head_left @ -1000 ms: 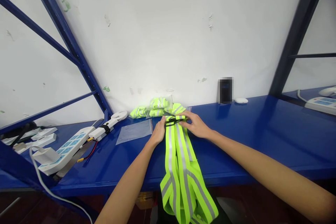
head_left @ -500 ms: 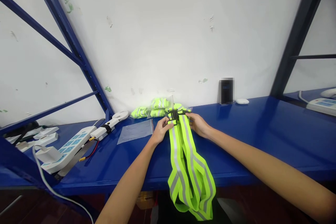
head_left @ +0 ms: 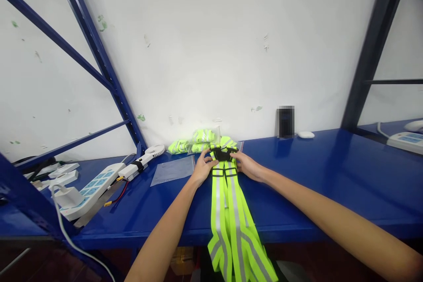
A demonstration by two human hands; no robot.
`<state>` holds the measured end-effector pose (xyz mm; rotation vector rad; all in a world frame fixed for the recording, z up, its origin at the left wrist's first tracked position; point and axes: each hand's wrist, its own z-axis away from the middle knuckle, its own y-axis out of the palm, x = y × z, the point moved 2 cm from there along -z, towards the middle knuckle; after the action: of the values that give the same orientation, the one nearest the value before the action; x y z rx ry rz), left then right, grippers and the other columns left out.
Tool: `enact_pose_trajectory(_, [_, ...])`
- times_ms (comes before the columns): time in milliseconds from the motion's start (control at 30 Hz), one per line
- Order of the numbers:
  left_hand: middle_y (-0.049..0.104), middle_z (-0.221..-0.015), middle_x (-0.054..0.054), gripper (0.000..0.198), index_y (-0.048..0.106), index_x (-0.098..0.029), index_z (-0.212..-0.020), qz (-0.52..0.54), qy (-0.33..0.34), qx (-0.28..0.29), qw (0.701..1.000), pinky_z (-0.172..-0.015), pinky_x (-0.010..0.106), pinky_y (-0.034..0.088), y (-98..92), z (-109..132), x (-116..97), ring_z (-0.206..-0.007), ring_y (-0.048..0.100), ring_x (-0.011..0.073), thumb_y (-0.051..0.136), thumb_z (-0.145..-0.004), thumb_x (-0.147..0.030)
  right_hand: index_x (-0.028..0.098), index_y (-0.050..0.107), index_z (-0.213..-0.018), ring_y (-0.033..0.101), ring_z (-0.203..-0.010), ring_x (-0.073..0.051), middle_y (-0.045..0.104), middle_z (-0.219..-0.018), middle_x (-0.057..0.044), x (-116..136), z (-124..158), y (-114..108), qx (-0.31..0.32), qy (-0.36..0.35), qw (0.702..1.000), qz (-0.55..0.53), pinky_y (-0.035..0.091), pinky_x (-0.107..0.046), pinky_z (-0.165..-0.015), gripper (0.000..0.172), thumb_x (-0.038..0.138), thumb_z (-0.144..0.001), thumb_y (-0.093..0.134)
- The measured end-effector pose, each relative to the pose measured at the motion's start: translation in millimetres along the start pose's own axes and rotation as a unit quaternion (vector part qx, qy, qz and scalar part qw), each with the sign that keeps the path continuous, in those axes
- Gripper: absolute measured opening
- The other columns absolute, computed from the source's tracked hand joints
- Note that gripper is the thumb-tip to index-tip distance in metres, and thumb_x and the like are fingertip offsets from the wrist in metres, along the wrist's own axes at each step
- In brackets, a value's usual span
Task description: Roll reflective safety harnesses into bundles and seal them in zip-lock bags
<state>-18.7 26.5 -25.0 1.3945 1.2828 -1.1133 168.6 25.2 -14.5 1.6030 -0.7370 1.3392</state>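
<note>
Both hands grip the top end of a neon reflective vest on the blue bench.

The left hand [head_left: 203, 168] and right hand [head_left: 246, 165] sit close together, fingers curled around the upper end of the reflective vest [head_left: 228, 211], one on each side of its black buckle [head_left: 223, 154], thumbs pressed on the straps. From the hands the yellow and silver straps run back toward the person, lie flat across the bench [head_left: 313, 176] and hang over its near edge. Just beyond the fingertips, against the wall, lies a small pile of bagged vests [head_left: 193, 141]. Just left of the left hand lies a flat clear plastic bag [head_left: 173, 170]; further left are a white handheld fan [head_left: 145, 158] and a power strip [head_left: 92, 187].
</note>
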Motion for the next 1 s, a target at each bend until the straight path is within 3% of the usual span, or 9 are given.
enact_pose_trajectory(200, [0.071, -0.093, 0.01, 0.046, 0.065, -0.012, -0.102, 0.024, -0.015, 0.059, 0.998, -0.077, 0.032, 0.049, 3.7, 3, -6, -0.084, 0.067, 0.022, 0.075, -0.071, -0.045, 0.022, 0.053, -0.118, 0.068, -0.092, -0.021, 0.072, -0.106, -0.003, -2, -4, 0, -0.004, -0.079, 0.997, 0.01, 0.055, -0.031, -0.077, 0.053, 0.011, -0.067, 0.066])
enact_pose_trajectory(300, [0.07, -0.105, 0.011, 0.05, 0.064, -0.015, -0.107, 0.059, -0.007, 0.069, 0.996, -0.082, 0.034, 0.05, 5.7, 6, -9, -0.091, 0.067, 0.024, 0.079, -0.067, -0.042, 0.02, 0.056, -0.113, 0.07, -0.082, -0.021, 0.074, -0.093, -0.003, 1, -2, 2, -0.02, -0.097, 0.995, -0.01, 0.055, -0.032, -0.077, 0.046, 0.014, -0.069, 0.066])
enact_pose_trajectory(433, [0.066, -0.118, 0.012, 0.064, 0.061, -0.017, -0.116, 0.081, -0.007, 0.099, 0.992, -0.089, 0.037, 0.048, 8.9, 11, -11, -0.105, 0.062, 0.0272, 0.085, -0.059, -0.03, 0.02, 0.062, -0.106, 0.07, -0.067, -0.021, 0.074, -0.08, -0.002, 0, -2, 1, -0.028, -0.082, 0.996, -0.018, 0.055, -0.031, -0.063, 0.035, 0.018, -0.071, 0.067])
enact_pose_trajectory(667, [0.069, -0.11, 0.011, 0.062, 0.064, -0.015, -0.108, 0.07, -0.04, 0.093, 0.992, -0.082, 0.034, 0.051, 10.8, 13, -12, -0.094, 0.066, 0.0242, 0.087, -0.051, -0.022, 0.019, 0.065, -0.092, 0.069, -0.062, -0.019, 0.074, -0.076, -0.002, -8, -9, -8, -0.05, -0.071, 0.996, -0.038, 0.054, -0.029, -0.058, 0.024, 0.02, -0.068, 0.07])
enact_pose_trajectory(800, [0.072, -0.096, 0.01, 0.053, 0.068, -0.012, -0.099, 0.067, -0.036, 0.054, 0.996, -0.073, 0.033, 0.053, 8.8, 6, -5, -0.083, 0.068, 0.0237, 0.087, -0.052, -0.029, 0.02, 0.064, -0.095, 0.07, -0.065, -0.022, 0.074, -0.078, -0.003, -7, -6, -5, -0.046, -0.059, 0.997, -0.01, 0.056, -0.034, -0.064, 0.03, 0.022, -0.067, 0.072])
enact_pose_trajectory(933, [0.073, -0.085, 0.01, 0.045, 0.071, -0.01, -0.091, 0.073, -0.021, 0.053, 0.996, -0.074, 0.035, 0.053, 6.9, 2, 1, -0.079, 0.069, 0.0243, 0.086, -0.055, -0.033, 0.019, 0.064, -0.101, 0.07, -0.083, -0.026, 0.074, -0.092, -0.005, -1, -3, -1, -0.018, -0.127, 0.988, 0.082, 0.056, -0.039, -0.076, 0.037, 0.024, -0.065, 0.073])
enact_pose_trajectory(1000, [0.073, -0.084, 0.01, 0.042, 0.072, -0.01, -0.09, 0.079, -0.027, 0.07, 0.994, -0.076, 0.035, 0.053, 7.8, 4, 1, -0.079, 0.069, 0.0243, 0.085, -0.057, -0.034, 0.018, 0.065, -0.1, 0.068, -0.092, -0.027, 0.073, -0.097, -0.006, 3, -2, -2, -0.037, -0.188, 0.968, 0.159, 0.054, -0.04, -0.081, 0.034, 0.024, -0.067, 0.07])
